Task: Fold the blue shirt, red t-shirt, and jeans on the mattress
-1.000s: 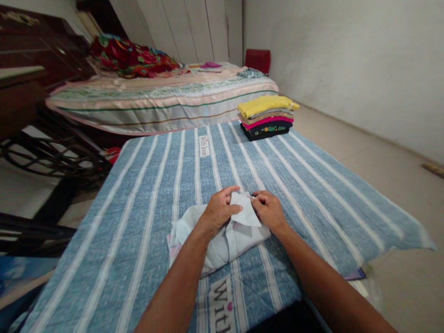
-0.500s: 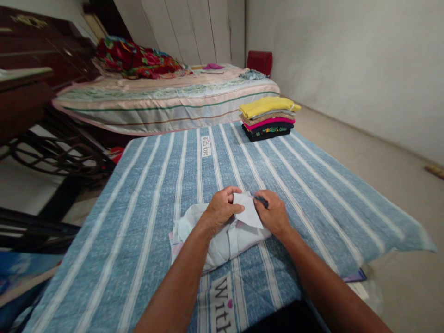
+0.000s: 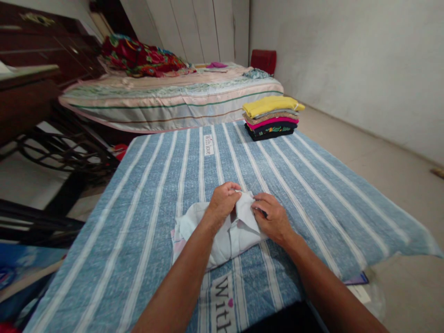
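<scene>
One blue striped cloth [image 3: 166, 185] bears one stack of clothes [image 3: 272, 119] and, nearer, one white shirt [image 3: 225, 240]; two hands, left [image 3: 224, 200] and right [image 3: 272, 216], pinch its collar [image 3: 247, 210] between bent fingers, seemingly one edge each

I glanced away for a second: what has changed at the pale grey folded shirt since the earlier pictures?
The left hand has moved its thumb forward, away from the wearer, from the flat of the pale shirt collar to near its far edge. No new hold or release is clear. The right hand stays at the collar's other side; the yellow-topped stack of folded clothes is unmoved.
</scene>
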`<state>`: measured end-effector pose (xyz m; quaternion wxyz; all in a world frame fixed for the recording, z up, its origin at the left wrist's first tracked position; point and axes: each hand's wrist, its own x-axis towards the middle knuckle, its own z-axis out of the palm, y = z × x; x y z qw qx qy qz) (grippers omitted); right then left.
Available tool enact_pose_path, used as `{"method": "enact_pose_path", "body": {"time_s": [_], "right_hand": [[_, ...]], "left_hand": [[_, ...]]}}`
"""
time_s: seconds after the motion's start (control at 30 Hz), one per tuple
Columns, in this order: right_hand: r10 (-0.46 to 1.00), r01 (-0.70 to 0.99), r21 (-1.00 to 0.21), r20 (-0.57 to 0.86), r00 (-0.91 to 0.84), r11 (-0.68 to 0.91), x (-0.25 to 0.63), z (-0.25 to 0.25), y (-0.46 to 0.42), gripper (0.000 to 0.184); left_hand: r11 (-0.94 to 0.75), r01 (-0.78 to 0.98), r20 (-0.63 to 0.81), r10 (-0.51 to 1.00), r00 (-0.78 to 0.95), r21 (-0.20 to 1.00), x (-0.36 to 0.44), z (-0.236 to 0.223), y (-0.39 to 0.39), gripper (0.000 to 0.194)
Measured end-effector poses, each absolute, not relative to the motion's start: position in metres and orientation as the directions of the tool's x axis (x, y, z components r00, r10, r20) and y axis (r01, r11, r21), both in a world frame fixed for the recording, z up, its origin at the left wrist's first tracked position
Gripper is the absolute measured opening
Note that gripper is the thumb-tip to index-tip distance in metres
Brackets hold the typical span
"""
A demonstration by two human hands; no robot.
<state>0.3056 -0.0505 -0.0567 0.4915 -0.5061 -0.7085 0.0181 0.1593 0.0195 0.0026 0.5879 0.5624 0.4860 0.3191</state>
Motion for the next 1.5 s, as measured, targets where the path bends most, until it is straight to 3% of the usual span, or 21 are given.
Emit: {"method": "enact_pose_path", "body": {"time_s": [0.23,0.5,0.67,0.9,1.0,1.27,1.4,1.5], "right_hand": [[0.736,0.720,-0.490,0.675,-0.043,0.491,0.304,-0.053,-0.054,0.009],[0.740,0.779,-0.403,0.663,-0.113,0.480,0.302,-0.052,-0.057,0.030],[0.756,0.822,-0.332,0.631,-0.172,0.464,0.297,-0.046,-0.057,0.045],[0.796,0.814,-0.383,0.586,-0.151,0.436,0.293,-0.050,-0.055,0.057],[0.813,0.793,-0.443,0.571,-0.111,0.419,0.298,-0.055,-0.056,0.060],[0.862,0.745,-0.565,0.506,-0.026,0.354,0.315,-0.060,-0.060,0.049],[0.846,0.768,-0.526,0.532,-0.039,0.367,0.315,-0.059,-0.063,0.038],[0.849,0.802,-0.494,0.527,-0.031,0.336,0.313,-0.064,-0.065,0.028]], "left_hand": [[0.095,0.287,-0.181,0.939,0.291,0.953,0.165,0.008,0.023,0.032],[-0.021,0.406,-0.070,0.975,0.210,0.914,0.164,0.006,0.023,0.040],[-0.059,0.443,-0.064,0.964,0.258,0.894,0.160,0.014,0.018,0.055],[-0.242,0.631,-0.093,0.888,0.450,0.737,0.143,0.022,0.006,0.085],[-0.279,0.577,-0.097,0.839,0.535,0.768,0.138,0.019,0.003,0.083],[-0.211,0.439,-0.053,0.854,0.517,0.873,0.133,0.005,0.007,0.068],[-0.241,0.456,-0.015,0.872,0.490,0.857,0.133,0.005,0.004,0.061],[-0.316,0.553,0.003,0.870,0.493,0.771,0.136,0.008,-0.001,0.048]]}}
